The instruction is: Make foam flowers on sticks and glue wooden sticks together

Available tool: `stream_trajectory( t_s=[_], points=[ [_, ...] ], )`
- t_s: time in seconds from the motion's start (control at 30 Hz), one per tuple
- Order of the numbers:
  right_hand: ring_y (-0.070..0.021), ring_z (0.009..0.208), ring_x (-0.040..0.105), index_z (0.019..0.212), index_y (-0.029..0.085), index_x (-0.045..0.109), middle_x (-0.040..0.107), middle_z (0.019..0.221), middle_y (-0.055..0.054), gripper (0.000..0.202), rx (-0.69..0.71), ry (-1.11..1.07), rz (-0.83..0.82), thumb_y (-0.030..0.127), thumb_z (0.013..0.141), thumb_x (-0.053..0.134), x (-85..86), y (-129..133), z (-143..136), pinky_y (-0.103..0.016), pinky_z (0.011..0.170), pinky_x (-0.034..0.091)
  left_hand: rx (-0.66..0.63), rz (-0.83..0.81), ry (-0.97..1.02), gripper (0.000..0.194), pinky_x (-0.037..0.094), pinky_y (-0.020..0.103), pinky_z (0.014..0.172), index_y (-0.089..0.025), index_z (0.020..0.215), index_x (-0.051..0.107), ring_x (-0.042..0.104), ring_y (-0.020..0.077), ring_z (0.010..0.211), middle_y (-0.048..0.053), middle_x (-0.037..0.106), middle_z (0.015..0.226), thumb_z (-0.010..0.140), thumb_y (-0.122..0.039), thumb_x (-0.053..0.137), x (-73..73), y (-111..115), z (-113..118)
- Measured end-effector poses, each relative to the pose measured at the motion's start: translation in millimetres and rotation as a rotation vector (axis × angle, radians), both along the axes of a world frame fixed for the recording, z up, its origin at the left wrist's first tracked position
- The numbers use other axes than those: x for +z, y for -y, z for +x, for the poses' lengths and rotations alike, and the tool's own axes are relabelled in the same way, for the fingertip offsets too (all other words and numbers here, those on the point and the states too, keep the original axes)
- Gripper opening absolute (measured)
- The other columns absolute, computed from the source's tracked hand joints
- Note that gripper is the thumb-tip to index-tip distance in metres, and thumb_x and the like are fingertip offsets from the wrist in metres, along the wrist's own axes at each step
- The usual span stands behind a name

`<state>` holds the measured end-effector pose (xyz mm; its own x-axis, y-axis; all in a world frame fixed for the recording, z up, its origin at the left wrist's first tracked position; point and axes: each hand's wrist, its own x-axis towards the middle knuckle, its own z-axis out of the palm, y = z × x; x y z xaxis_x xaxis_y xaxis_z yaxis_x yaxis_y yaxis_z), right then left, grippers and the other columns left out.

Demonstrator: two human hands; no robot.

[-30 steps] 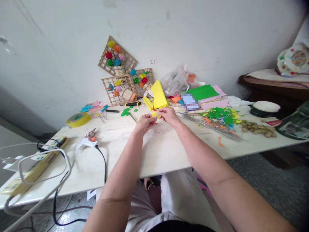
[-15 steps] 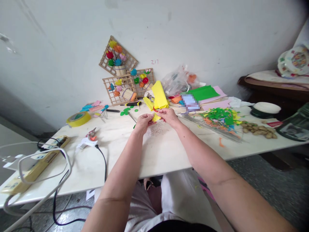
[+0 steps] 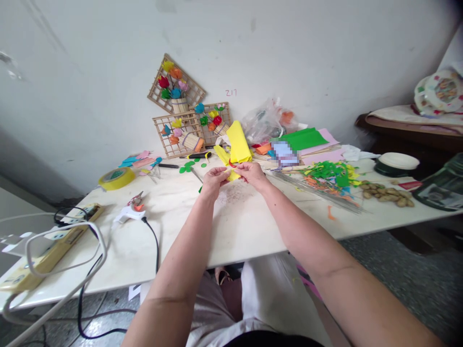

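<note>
Both hands meet over the worktop, left hand and right hand each with a grip pinching a small yellow paper piece, mostly hidden by fingers. "217" is scribbled on the wall; a label is blurred out.

Our hands meet over the table — left hand just beside right hand, a paper piece between them. Glue gun lies left, peanuts right — wooden frames behind.
</note>
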<state>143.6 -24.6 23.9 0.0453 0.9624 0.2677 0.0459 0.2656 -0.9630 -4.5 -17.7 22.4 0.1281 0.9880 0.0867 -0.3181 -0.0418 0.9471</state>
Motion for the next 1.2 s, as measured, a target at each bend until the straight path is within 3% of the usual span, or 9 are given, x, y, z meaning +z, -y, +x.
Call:
stream_trajectory(
  t_s=[0.23,0.4,0.53,0.73,1.2],
  points=[
    [-0.0052,0.035,0.04,0.065,0.015,0.06,0.048,0.043,0.006,0.025,0.009,0.015,0.013,0.037,0.06,0.071,-1.5,-0.1,-0.1,-0.017,0.033,0.028,-0.036,-0.012,0.021,0.042,0.048,0.022,0.059,-0.015,0.078,0.059,0.056,0.0078,0.058,-0.002,0.059,0.066,0.055,-0.045,0.077,2.7,2.2,-0.2],
    [-0.0047,0.035,0.038,0.065,0.015,0.06,0.046,0.041,0.007,0.023,0.03,0.017,0.037,0.035,0.061,0.068,-1.0,1.1,-0.7,-0.018,0.034,0.029,-0.195,-0.044,-0.027,0.038,0.048,0.024,0.066,-0.012,0.077,0.061,0.059,0.0093,0.066,0.001,0.062,0.073,0.05,-0.029,0.083,-2.4,1.4,0.6],
    [-0.0052,0.035,0.039,0.065,0.015,0.059,0.047,0.042,0.007,0.02,0.026,0.007,0.032,0.033,0.06,0.067,-1.2,0.1,-1.5,-0.017,0.034,0.028,-0.154,-0.052,-0.049,0.033,0.049,0.024,0.064,-0.012,0.062,0.054,0.055,0.0074,0.056,-0.002,0.056,0.059,0.05,-0.025,0.082,-3.8,1.6,0.7],
    [-0.006,0.036,0.039,0.066,0.015,0.059,0.046,0.042,0.007,0.019,0.05,0.043,0.025,0.034,0.064,0.065,-3.4,-0.6,-1.5,-0.018,0.036,0.028,-0.087,0.001,-0.048,0.035,0.048,0.022,0.06,-0.011,0.068,0.06,0.057,0.0086,0.059,0.001,0.062,0.064,0.05,-0.033,0.081,-1.7,1.7,2.2],
    [-0.0063,0.038,0.042,0.068,0.014,0.061,0.05,0.043,0.006,0.021,0.093,0.008,0.053,0.032,0.06,0.067,-2.1,1.0,-1.1,-0.018,0.036,0.033,-0.09,0.054,-0.106,0.028,0.046,0.021,0.058,-0.011,0.071,0.064,0.058,0.0095,0.06,0.002,0.065,0.066,0.052,-0.027,0.078,-5.8,-4.0,-4.2]
  ],
)
